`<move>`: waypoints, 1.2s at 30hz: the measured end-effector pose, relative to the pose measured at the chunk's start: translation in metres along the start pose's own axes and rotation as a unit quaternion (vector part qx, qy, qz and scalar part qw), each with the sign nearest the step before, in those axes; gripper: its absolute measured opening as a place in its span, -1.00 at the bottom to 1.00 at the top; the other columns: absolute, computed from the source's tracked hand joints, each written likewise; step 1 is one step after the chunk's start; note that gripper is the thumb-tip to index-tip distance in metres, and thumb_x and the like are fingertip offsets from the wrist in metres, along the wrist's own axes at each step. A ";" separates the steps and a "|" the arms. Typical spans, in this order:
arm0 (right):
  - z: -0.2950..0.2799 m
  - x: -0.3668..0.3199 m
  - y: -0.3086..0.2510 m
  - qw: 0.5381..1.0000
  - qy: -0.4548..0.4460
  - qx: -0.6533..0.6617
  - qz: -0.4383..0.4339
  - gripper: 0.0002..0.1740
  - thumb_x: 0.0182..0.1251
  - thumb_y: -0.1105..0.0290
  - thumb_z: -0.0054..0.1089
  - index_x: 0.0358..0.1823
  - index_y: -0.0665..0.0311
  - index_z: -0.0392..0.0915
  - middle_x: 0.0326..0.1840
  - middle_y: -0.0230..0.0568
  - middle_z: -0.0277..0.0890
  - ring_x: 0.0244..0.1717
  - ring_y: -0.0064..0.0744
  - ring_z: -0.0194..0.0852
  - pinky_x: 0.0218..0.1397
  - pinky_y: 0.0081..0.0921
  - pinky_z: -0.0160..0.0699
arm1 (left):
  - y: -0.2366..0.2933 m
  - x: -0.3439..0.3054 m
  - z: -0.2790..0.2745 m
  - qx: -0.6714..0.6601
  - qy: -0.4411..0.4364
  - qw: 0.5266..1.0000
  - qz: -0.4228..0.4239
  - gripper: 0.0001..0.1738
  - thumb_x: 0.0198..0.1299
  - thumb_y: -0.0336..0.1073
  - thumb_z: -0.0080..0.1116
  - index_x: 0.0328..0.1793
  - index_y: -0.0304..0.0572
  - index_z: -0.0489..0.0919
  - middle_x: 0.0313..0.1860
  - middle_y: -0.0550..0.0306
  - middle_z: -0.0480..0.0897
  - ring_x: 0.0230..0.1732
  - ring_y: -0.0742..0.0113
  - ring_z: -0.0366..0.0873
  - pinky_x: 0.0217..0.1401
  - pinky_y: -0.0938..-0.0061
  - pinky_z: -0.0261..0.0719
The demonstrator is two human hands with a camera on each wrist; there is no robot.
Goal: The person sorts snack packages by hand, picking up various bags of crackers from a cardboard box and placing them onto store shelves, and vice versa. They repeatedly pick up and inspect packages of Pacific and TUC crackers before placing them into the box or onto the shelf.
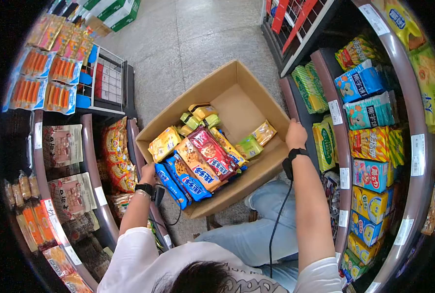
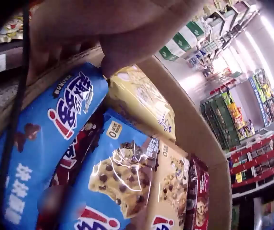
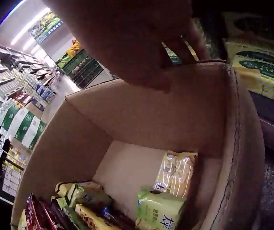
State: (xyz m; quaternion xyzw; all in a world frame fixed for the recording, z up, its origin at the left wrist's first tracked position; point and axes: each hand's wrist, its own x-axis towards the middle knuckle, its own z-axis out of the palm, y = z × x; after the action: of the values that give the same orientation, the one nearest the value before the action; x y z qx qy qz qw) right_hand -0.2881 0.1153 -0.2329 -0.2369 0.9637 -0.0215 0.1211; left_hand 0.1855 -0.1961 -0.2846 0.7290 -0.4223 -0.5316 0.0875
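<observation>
An open cardboard box (image 1: 256, 88) is held at its two sides, tilted, in front of the person. The left hand (image 1: 148, 174) grips its left wall, the thumb over the inner side next to a blue cookie pack (image 2: 46, 124). On the opposite wall the right hand (image 3: 127, 43) has its thumb inside and its fingers beyond the rim. Blue, tan (image 1: 198, 166) and dark red (image 1: 211, 149) cookie packs lie heaped in the left part of the box. Yellow packs (image 1: 163, 143) and a green pack (image 1: 249, 146) lie about them.
Shelves of snack packs (image 1: 369, 115) line the right side close to the box. On the left stand more shelves with bagged snacks (image 1: 117, 156) and hanging sausage packs (image 1: 31, 93). Grey floor (image 1: 163, 44) runs ahead between them. The person's knees (image 1: 261, 219) are near the box.
</observation>
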 end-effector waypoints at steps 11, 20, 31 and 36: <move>0.000 -0.020 0.022 0.999 -0.013 -0.006 0.040 -0.86 0.13 0.52 0.05 -0.27 0.31 0.52 -0.25 0.09 0.58 -0.17 0.06 0.59 -0.14 -0.15 0.60 | 0.051 0.029 0.015 0.085 -0.017 0.996 0.031 -0.71 0.21 -0.25 0.07 -0.52 -0.24 0.53 -0.59 0.14 0.52 -0.65 0.34 0.41 -0.64 0.34 0.30; -0.001 -0.037 0.000 0.995 -0.022 0.057 0.081 -0.77 -0.08 0.46 0.19 -0.34 0.40 0.54 -0.28 0.18 0.57 -0.15 0.13 0.56 -0.04 -0.13 0.56 | 0.134 0.109 0.042 -0.065 -0.124 0.980 0.139 -0.66 0.22 -0.10 0.03 -0.19 -0.28 0.57 -0.33 0.18 0.60 -0.39 0.35 0.50 -0.30 0.39 0.47; 0.017 -0.087 -0.058 0.979 -0.133 0.106 0.110 -0.75 -0.02 0.41 0.22 -0.31 0.42 0.60 -0.22 0.20 0.57 -0.14 0.09 0.58 -0.04 -0.20 0.59 | 0.196 -0.017 0.111 -0.251 -0.313 0.905 0.139 -0.79 0.24 -0.12 0.04 -0.22 -0.06 0.49 -0.32 0.23 0.53 -0.25 0.33 0.50 -0.15 0.46 0.49; 0.050 -0.109 -0.067 0.965 -0.190 0.126 0.127 -0.69 -0.02 0.36 0.18 -0.29 0.46 0.60 -0.25 0.22 0.58 -0.15 0.08 0.59 -0.05 -0.20 0.59 | 0.129 -0.137 0.195 -0.117 -0.455 0.882 -0.045 -0.50 0.15 -0.04 0.19 0.19 0.03 0.43 0.18 0.13 0.44 0.10 0.17 0.42 0.13 0.25 0.46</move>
State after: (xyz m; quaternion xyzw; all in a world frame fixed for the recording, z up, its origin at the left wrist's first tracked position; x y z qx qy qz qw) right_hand -0.1519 0.1068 -0.2506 -0.0948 0.9346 -0.0817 0.3329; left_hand -0.0580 -0.1179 -0.1959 0.4097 -0.3170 -0.8537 -0.0541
